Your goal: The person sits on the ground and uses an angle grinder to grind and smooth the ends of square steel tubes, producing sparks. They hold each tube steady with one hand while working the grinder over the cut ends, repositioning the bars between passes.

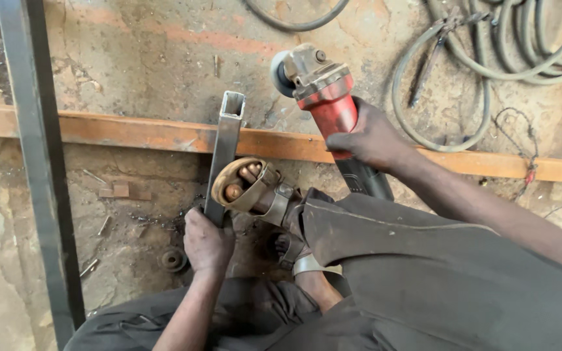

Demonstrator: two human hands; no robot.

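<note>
On concrete floor point(131, 58), across rusty steel bar point(131, 133): square tube point(224, 153) pinned under sandalled foot point(248, 185).
Left hand point(207, 244) clamped round tube's near end; right hand point(372, 138) wrapped round red angle grinder point(323, 91). Risk: disc kicking towards toes should tube roll.

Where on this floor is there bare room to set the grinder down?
Bare concrete floor lies above the orange bar, between the dark steel bar and the grinder. It is crowded at top right with hoses, and around the left hand on the square tube, with scraps and a sandalled foot. The right hand grips the grinder.
</note>
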